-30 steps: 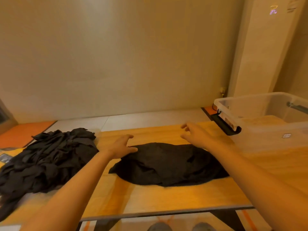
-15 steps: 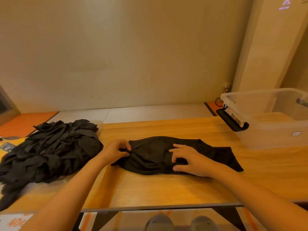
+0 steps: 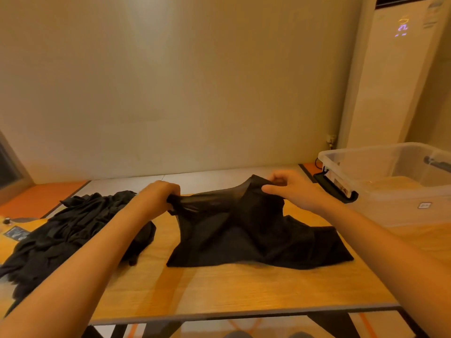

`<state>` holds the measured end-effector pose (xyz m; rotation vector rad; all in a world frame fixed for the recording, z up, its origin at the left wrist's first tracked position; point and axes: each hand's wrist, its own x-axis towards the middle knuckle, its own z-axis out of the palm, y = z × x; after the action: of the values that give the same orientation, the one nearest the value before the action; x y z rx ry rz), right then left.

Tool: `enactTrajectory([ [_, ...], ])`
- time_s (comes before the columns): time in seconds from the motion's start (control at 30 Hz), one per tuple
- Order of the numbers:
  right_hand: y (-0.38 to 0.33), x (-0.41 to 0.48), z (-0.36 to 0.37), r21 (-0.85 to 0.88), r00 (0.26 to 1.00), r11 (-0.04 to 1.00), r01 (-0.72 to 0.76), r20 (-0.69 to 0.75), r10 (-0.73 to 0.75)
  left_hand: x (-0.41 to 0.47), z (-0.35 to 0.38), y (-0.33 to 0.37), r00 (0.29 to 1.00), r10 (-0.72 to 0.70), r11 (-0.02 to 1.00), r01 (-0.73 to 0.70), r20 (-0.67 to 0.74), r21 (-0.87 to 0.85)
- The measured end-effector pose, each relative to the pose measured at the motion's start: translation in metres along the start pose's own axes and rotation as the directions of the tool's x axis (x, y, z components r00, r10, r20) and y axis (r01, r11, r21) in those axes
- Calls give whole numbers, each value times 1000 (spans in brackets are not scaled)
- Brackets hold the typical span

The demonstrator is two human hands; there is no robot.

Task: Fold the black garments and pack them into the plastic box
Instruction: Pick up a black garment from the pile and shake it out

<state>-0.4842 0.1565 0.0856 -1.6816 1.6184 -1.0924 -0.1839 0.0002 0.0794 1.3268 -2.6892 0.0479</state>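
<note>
Gripping one black garment [image 3: 244, 235] by its upper edge at two points, we hold that edge raised above the wooden table [image 3: 244, 289]. The garment's lower part lies spread on the surface below the grip.

Our left hand [image 3: 158, 197] clenches a bunched corner of the fabric, with the fingers curled over it. Our right hand [image 3: 290, 191] pinches the opposite corner between the thumb and curled fingers. Between the two holds the thin cloth is stretched taut and looks slightly sheer.

To the left of the left-hand hold, a pile of black garments [image 3: 73, 228] lies crumpled on the table, apart from the held piece. Our left forearm passes over the pile's near edge.

To the right of the right-hand hold stands the clear plastic box [image 3: 402, 211], open at the top. It is near the hand but does not touch it, and its black latch [image 3: 334, 189] faces the grip.

Beyond both holds rises a plain wall. A tall white air-conditioning unit [image 3: 390, 81] with a lit display stands behind the box.
</note>
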Motion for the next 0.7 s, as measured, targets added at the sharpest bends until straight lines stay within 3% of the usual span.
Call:
enactTrajectory([
  [0.17,-36,3,-28,72,997,997,42,-67,-37,-1,-48,12,993,49,999,-49,-105,7],
  [0.33,-67,0,-57,86,972,988,127,-211,-107,-8,-99,19,954,7,936,-111,-299,-333],
  [0.53,-92,-12,-86,200,955,963,182,-270,-125,-26,-149,36,929,-49,758,-204,-366,-619],
  [0.7,-108,-24,-108,212,971,965,156,-214,-110,-32,-177,51,893,-68,766,-239,-444,-597],
])
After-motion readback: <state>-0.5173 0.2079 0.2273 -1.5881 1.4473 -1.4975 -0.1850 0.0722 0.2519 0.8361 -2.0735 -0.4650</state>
